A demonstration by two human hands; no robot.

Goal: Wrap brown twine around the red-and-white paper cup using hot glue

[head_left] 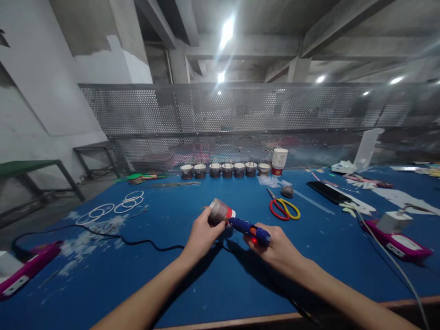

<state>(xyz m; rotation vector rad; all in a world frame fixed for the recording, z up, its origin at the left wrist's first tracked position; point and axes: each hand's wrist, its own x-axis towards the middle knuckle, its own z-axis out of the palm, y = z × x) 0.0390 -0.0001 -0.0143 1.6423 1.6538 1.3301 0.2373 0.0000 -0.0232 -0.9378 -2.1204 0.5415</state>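
Left grip (pixel 202 234) is wrapped round a grey-covered cup (pixel 218 211), held on its side over the blue counter (pixel 206 288); right grip (pixel 277 247) is clenched on a blue glue gun (pixel 248 228), its nozzle at the cup's red end. We judge our left grip sits near enough to the hot tip to get burnt, and the black cord (pixel 137 240) under our arms could snag. Beyond lie scissors (pixel 283 209), a row of cups (pixel 223 170), then a mesh fence (pixel 240 114) under concrete beams.
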